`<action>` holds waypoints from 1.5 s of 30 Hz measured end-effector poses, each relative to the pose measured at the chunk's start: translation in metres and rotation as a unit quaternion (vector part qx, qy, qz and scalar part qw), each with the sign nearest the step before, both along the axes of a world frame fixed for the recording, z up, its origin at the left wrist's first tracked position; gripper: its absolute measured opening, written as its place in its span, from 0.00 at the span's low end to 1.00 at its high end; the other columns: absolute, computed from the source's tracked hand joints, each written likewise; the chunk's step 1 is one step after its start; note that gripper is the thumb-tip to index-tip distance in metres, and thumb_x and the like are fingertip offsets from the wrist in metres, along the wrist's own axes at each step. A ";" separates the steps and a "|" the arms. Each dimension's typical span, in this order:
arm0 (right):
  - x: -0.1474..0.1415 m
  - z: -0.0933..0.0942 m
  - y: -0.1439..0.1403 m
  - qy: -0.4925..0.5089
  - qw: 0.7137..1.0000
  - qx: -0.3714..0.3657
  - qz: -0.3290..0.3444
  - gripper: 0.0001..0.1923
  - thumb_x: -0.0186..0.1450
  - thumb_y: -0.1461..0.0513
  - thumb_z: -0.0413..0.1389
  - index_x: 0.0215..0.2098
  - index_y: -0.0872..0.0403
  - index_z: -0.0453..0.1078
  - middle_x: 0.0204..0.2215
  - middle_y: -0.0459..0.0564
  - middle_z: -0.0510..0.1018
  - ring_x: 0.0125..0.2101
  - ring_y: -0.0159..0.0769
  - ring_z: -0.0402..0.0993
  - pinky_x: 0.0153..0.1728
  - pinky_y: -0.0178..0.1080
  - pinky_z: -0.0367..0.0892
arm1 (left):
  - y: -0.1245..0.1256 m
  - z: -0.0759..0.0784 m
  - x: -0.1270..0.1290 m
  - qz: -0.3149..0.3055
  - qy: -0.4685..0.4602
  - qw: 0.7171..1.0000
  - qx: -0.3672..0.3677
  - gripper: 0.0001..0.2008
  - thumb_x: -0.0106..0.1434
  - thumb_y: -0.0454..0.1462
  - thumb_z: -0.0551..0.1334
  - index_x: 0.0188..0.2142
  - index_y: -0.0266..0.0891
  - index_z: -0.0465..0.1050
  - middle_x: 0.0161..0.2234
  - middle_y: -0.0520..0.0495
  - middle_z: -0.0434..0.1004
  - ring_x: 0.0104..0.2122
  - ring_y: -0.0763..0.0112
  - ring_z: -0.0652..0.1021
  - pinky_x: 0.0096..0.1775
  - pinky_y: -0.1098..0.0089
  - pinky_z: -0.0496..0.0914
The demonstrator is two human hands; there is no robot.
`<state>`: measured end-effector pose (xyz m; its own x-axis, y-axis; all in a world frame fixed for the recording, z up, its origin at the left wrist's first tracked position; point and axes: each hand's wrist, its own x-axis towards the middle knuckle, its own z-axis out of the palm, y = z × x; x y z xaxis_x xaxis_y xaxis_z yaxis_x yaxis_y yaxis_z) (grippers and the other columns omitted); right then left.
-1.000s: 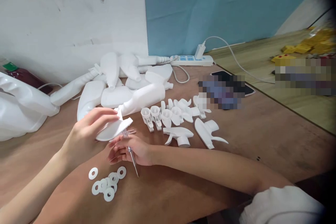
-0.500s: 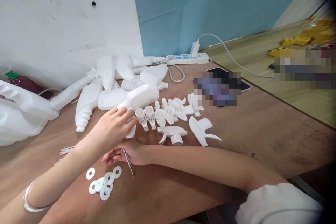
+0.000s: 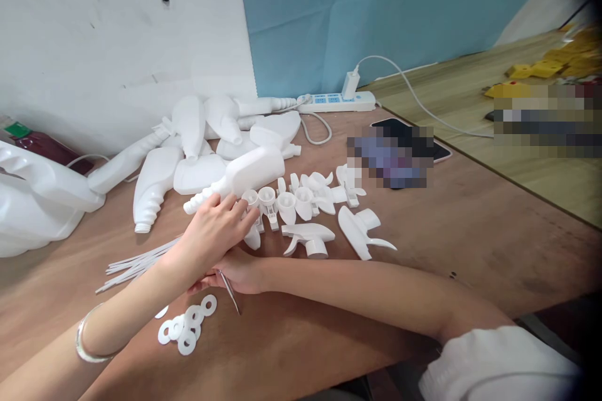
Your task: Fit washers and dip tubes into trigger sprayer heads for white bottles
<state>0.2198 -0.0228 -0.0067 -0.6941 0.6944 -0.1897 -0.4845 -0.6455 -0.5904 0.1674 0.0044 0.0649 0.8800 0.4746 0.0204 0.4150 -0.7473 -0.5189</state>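
Note:
My left hand [image 3: 220, 223] is closed at the left end of a row of white spray trigger heads [image 3: 303, 197], its fingers curled over a spray trigger head [image 3: 253, 239] that shows partly beneath them. Below it, my right hand [image 3: 241, 272] is partly covered by the left wrist. A pair of metal tweezers [image 3: 230, 293] is held in it, tips pointing down toward the tabletop. Several flat white ring washers [image 3: 187, 343] lie in a loose pile near the right fingers. Thin white tubes [image 3: 126, 269] lie partly under my left forearm.
White spray bottles [image 3: 256, 170] are heaped at the back of the brown table [image 3: 423, 219]. A large white jug [image 3: 42, 200] stands at the left. A power strip [image 3: 336, 102] with a plugged-in charger and a dark phone-like device [image 3: 404, 135] are farther back.
My left hand has shifted right with the spray trigger head, coming up against the row's nearest pieces. More of the thin tubes shows now. My right hand stays nearly still with the tweezers.

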 end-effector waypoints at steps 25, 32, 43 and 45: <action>0.006 0.008 -0.005 -0.002 0.999 0.011 0.036 0.11 0.51 0.58 0.62 0.28 0.57 0.70 0.23 0.44 0.75 0.37 0.37 0.73 0.47 0.46 0.62 | 0.010 0.005 -0.021 -0.019 0.005 0.987 -0.162 0.13 0.54 0.29 0.56 0.39 0.41 0.69 0.31 0.47 0.70 0.30 0.66 0.70 0.33 0.66 0.60; 0.007 0.008 -0.002 -0.013 0.998 0.000 0.061 0.10 0.54 0.59 0.60 0.32 0.57 0.70 0.26 0.45 0.75 0.38 0.36 0.73 0.45 0.44 0.64 | 0.010 0.012 -0.035 -0.068 -0.047 0.989 -0.121 0.11 0.60 0.33 0.54 0.42 0.41 0.69 0.32 0.47 0.73 0.31 0.66 0.72 0.34 0.66 0.60; 0.006 -0.002 -0.001 -0.004 0.999 -0.008 0.049 0.16 0.46 0.57 0.65 0.26 0.59 0.69 0.20 0.45 0.74 0.26 0.31 0.72 0.39 0.41 0.64 | 0.008 0.026 -0.057 -0.006 -0.171 0.984 -0.040 0.10 0.58 0.41 0.57 0.35 0.37 0.69 0.31 0.47 0.74 0.30 0.65 0.74 0.33 0.66 0.62; 0.006 -0.003 -0.001 -0.004 0.999 -0.009 0.046 0.16 0.45 0.57 0.66 0.26 0.58 0.68 0.20 0.44 0.73 0.26 0.30 0.71 0.38 0.40 0.64 | 0.008 0.024 -0.057 0.026 -0.173 0.984 -0.028 0.09 0.58 0.41 0.56 0.33 0.36 0.68 0.30 0.46 0.74 0.30 0.65 0.73 0.32 0.66 0.62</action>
